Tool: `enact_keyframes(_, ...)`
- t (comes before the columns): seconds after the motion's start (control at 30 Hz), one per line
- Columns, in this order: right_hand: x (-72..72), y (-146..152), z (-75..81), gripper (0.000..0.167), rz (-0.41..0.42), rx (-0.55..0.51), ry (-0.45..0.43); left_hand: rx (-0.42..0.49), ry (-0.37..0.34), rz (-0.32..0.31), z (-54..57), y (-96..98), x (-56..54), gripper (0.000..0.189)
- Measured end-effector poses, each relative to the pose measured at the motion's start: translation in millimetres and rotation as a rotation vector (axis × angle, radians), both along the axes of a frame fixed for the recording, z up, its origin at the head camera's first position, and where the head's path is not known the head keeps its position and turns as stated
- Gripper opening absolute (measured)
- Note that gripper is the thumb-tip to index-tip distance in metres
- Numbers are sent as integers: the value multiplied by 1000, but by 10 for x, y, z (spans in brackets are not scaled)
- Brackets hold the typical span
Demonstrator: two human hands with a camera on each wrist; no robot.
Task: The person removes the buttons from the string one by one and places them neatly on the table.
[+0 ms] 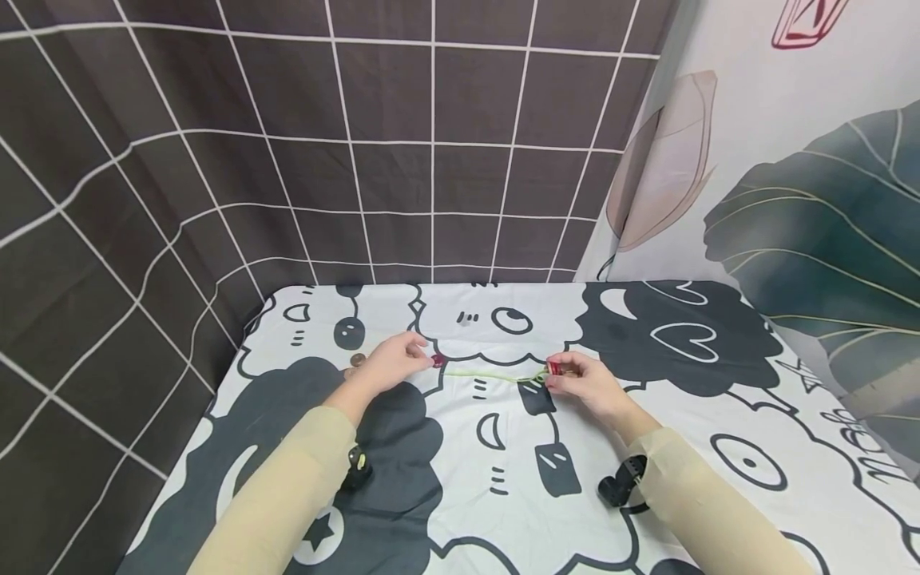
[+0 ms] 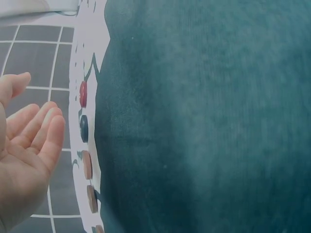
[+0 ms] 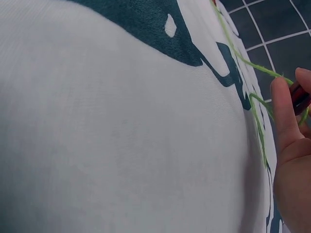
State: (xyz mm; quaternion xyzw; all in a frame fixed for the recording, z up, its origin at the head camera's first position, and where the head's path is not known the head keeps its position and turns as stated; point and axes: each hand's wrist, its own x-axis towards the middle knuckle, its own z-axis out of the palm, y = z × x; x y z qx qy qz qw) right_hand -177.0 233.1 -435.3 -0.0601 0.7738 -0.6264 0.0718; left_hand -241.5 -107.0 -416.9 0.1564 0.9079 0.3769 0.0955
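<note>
In the head view a light green yarn [image 1: 489, 375] stretches over the printed cloth from a red button [image 1: 438, 361] to my right hand. My right hand [image 1: 585, 383] pinches a second thick red button [image 3: 300, 98] between thumb and fingers, with yarn looped beside it; the fingers partly hide it. My left hand [image 1: 391, 363] is close beside the first red button. Its fingers are relaxed and apart from the red button [image 2: 83, 94] in the left wrist view. A dark blue button [image 2: 84, 128] and brown buttons [image 2: 87, 165] stand in a row with it.
A white cloth [image 1: 460, 447] printed with dark cartoon shapes covers the surface. Behind it hangs a dark grid-patterned curtain [image 1: 388, 184]. A leaf-patterned hanging [image 1: 826, 239] is at the right. A brown button [image 1: 358, 359] lies behind my left wrist.
</note>
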Motion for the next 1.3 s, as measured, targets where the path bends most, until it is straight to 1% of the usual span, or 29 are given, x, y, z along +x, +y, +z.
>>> enact_keyframes(0.1, 50, -48, 92, 43, -1, 10, -3, 5, -7, -4, -7, 12, 10, 39)
enact_keyframes(0.23, -3, -3, -14, 44, -9, 25, 12, 10, -4, -8, -12, 39, 10, 40)
enact_keyframes(0.33, -63, 41, -127, 45, -2, 6, 24, 13, -1, -12, -14, 60, 2, 41)
enact_keyframes(0.57, -60, 21, -135, 45, 0, 11, 14, -6, -16, -11, -17, 85, -15, 41)
enact_keyframes(0.77, -71, 15, -127, 43, 3, 4, 19, -25, -10, -15, -16, 101, -33, 40)
enact_keyframes(0.93, -85, 9, -135, 44, 12, -4, 20, -19, -17, -31, -19, 152, -59, 41)
enact_keyframes(1.1, -81, 15, -142, 44, 3, 5, 16, 10, -39, -38, -23, 195, -68, 41)
enact_keyframes(1.3, -85, 30, -142, 45, 7, 4, 10, -12, -45, -38, -20, 222, -70, 41)
